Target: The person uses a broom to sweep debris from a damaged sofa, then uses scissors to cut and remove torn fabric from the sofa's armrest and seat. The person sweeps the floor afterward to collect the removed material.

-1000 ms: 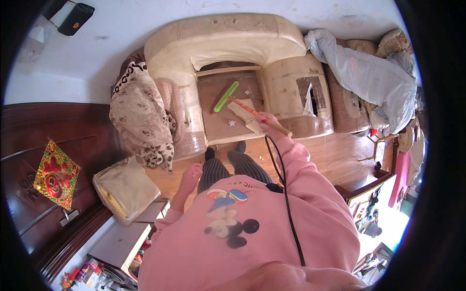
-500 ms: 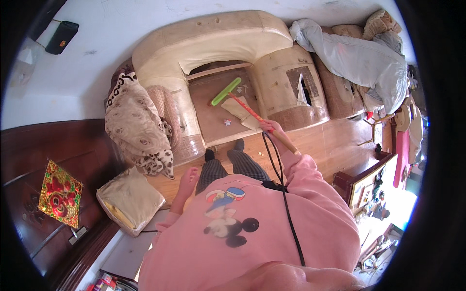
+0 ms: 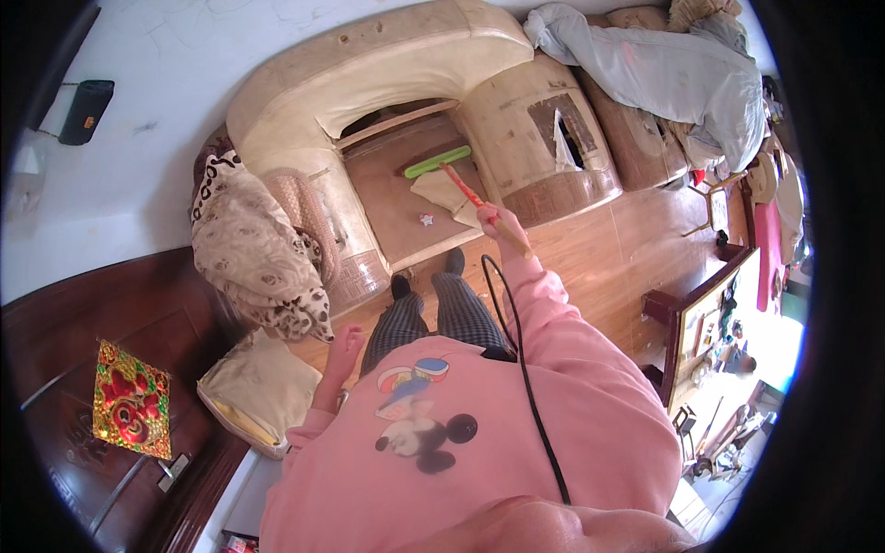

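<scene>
My right hand (image 3: 496, 223) grips the red and wooden handle of a brush (image 3: 461, 184). Its long green head (image 3: 437, 162) rests inside the seatless middle of a worn beige sofa (image 3: 383, 51), on the brown base (image 3: 387, 198). A creased beige piece (image 3: 444, 198) lies under the handle, and a small star-shaped item (image 3: 426, 219) sits nearby. My left hand (image 3: 347, 345) hangs low beside my leg with loosely bent fingers and nothing in it.
A patterned blanket (image 3: 253, 253) covers the sofa's left end; a pale cover (image 3: 664, 83) drapes the right side. A loose cushion (image 3: 249, 387) lies by the dark wooden door (image 3: 74, 359). A cluttered table (image 3: 710, 341) stands right, beside wooden flooring (image 3: 599, 267).
The green head has swung from a steep diagonal to nearly level, and my right hand has shifted with the handle. The whole view has also tilted, with the sofa higher in it.
</scene>
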